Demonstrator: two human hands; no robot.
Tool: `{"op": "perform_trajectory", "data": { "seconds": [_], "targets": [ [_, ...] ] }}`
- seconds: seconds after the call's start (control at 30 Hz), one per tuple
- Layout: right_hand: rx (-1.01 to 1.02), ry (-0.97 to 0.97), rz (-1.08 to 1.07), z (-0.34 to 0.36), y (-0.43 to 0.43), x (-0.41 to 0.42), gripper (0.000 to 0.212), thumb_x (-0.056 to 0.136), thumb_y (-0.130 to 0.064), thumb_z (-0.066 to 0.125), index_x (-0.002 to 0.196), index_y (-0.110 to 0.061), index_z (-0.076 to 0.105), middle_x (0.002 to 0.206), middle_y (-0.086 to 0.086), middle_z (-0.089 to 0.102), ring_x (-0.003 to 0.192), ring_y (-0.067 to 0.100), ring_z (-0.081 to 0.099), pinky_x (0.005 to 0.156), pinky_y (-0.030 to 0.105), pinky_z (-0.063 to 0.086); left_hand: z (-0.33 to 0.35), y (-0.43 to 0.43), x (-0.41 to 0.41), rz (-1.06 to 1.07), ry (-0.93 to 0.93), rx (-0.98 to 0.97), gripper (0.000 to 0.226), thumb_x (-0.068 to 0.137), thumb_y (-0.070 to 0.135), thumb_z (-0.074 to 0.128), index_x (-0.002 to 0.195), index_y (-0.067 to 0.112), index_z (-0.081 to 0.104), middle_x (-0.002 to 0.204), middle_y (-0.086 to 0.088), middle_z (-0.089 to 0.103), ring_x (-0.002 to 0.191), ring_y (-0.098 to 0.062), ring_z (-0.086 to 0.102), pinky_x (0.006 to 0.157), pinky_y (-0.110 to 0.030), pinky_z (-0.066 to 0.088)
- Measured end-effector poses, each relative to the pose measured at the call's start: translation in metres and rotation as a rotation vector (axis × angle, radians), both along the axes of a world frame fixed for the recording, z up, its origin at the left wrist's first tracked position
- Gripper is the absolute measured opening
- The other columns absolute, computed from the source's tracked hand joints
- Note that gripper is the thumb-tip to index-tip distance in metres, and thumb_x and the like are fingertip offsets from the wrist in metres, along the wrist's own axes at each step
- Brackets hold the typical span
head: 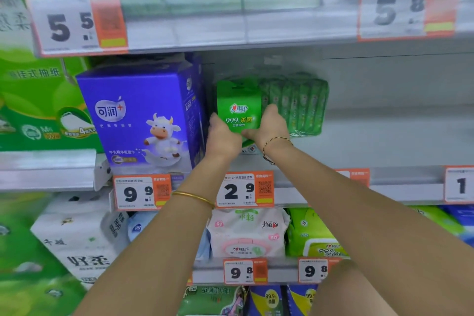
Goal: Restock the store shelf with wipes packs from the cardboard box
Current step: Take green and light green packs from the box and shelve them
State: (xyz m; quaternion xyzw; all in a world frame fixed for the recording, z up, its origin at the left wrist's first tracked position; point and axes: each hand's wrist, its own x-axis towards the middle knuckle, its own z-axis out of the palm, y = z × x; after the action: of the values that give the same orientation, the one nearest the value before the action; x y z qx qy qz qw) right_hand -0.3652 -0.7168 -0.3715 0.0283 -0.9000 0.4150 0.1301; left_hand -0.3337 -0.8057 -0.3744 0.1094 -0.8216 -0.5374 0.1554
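Note:
A small green wipes pack (238,108) stands upright at the front of the middle shelf (384,141). My left hand (221,136) grips its lower left side. On its lower right side my right hand (269,127) holds it, fingers curled round the edge. Behind and to the right, several more green wipes packs (300,105) stand in a row. The cardboard box is out of view.
A purple tissue box (143,115) with a cow picture stands directly left of the pack. The shelf above (230,25) hangs low over it. Price tags (245,190) line the shelf edge. Lower shelves hold white, pink and green packs (247,233).

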Motion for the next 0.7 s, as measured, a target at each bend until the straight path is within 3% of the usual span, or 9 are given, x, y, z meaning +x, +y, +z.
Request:
{"op": "perform_trajectory", "data": {
  "seconds": [0.13,0.27,0.33,0.43,0.53,0.63,0.7],
  "targets": [
    [-0.023,-0.059,0.008,0.001,0.002,0.005,0.065,0.079,-0.024,0.075,0.122,0.000,0.032,0.121,0.019,0.056,0.111,0.033,0.055,0.089,0.039,0.045,-0.002,0.005,0.005,0.045,-0.010,-0.041,0.071,0.082,-0.001,0.058,0.142,0.000,0.021,0.144,-0.021,0.035,0.133,-0.035,0.037,0.108,-0.048,0.037],
    [-0.036,-0.047,0.006,0.007,0.016,0.011,0.063,0.078,-0.024,0.075,0.121,0.000,0.035,0.121,0.018,0.055,0.112,0.032,0.055,0.091,0.037,0.044,-0.006,0.023,0.028,0.092,0.150,-0.079,0.068,0.080,-0.008,0.057,0.140,-0.006,0.025,0.146,-0.026,0.030,0.138,-0.036,0.029,0.112,-0.045,0.030],
    [-0.091,0.009,0.007,0.010,0.028,0.014,0.051,0.079,-0.020,0.074,0.112,-0.003,0.040,0.109,0.017,0.056,0.101,0.029,0.056,0.091,0.036,0.048,-0.010,0.039,0.044,0.042,0.201,-0.103,0.073,0.082,-0.009,0.053,0.145,-0.004,0.017,0.152,-0.023,0.020,0.143,-0.032,0.018,0.119,-0.038,0.018],
    [-0.191,0.064,0.034,0.008,0.052,0.029,0.040,0.078,-0.014,0.074,0.094,-0.009,0.037,0.092,0.012,0.055,0.084,0.027,0.055,0.086,0.049,0.051,-0.015,0.064,0.060,-0.023,0.228,-0.139,0.076,0.085,-0.009,0.047,0.149,0.001,0.005,0.158,-0.015,0.005,0.148,-0.022,0.003,0.115,-0.021,0.003],
    [-0.240,0.119,0.045,0.002,0.092,0.061,0.031,0.079,-0.009,0.071,0.090,-0.011,0.042,0.089,0.016,0.067,0.083,0.028,0.062,0.083,0.044,0.053,-0.017,0.094,0.080,-0.093,0.294,-0.128,0.075,0.085,-0.010,0.044,0.149,0.005,0.008,0.158,-0.008,0.010,0.146,-0.016,0.008,0.115,-0.018,0.006],
    [-0.288,0.180,-0.007,-0.018,0.154,0.112,0.029,0.078,-0.005,0.071,0.080,-0.022,0.047,0.077,0.003,0.064,0.068,0.014,0.060,0.070,0.032,0.053,-0.036,0.141,0.109,-0.295,0.302,-0.134,0.070,0.088,-0.008,0.042,0.149,0.009,0.014,0.155,-0.003,0.018,0.144,-0.010,0.016,0.113,-0.012,0.010],
    [-0.259,0.149,-0.070,-0.042,0.201,0.142,0.032,0.078,-0.008,0.071,0.077,-0.029,0.048,0.074,-0.002,0.062,0.062,0.003,0.057,0.061,0.022,0.051,-0.060,0.177,0.118,-0.452,0.244,-0.116,0.066,0.088,-0.007,0.042,0.148,0.009,0.019,0.154,-0.003,0.023,0.143,-0.011,0.021,0.116,-0.018,0.015]
  ]
}}
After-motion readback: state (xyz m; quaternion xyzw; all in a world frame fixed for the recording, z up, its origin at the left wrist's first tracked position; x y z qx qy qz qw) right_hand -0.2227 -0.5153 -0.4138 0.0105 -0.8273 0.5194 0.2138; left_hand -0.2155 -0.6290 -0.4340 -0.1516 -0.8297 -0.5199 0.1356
